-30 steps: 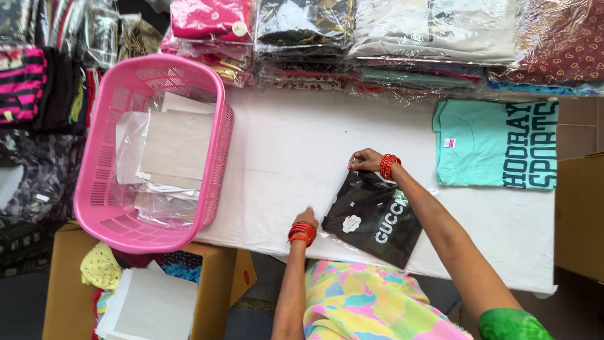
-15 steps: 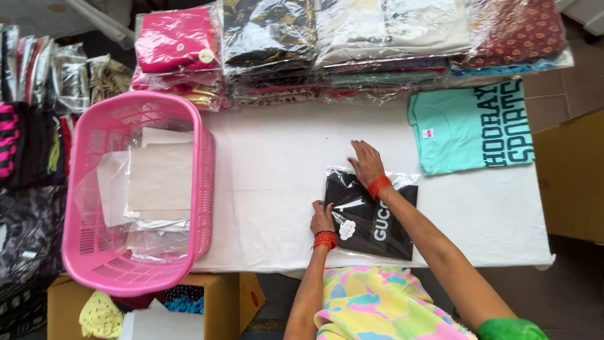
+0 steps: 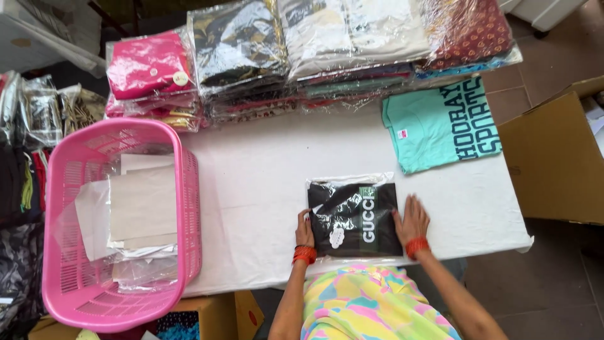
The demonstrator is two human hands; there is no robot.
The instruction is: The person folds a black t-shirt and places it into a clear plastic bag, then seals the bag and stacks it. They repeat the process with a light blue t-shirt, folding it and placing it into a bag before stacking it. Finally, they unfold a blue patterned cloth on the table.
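A folded black shirt in a clear plastic bag lies flat on the white table near its front edge. My left hand rests against the bag's left edge, fingers together. On the bag's right edge lies my right hand, palm down with fingers spread. Both wrists wear orange bangles. Neither hand lifts the bag.
A teal printed T-shirt lies unbagged at the table's right. Stacks of bagged garments line the far edge. A pink basket with clear bags and card sheets stands at the left. A cardboard box stands at the right.
The bagged black shirt has turned from a slanted position to square with the table's edge. My right hand moved from its top to its right side; my left stays at the left edge.
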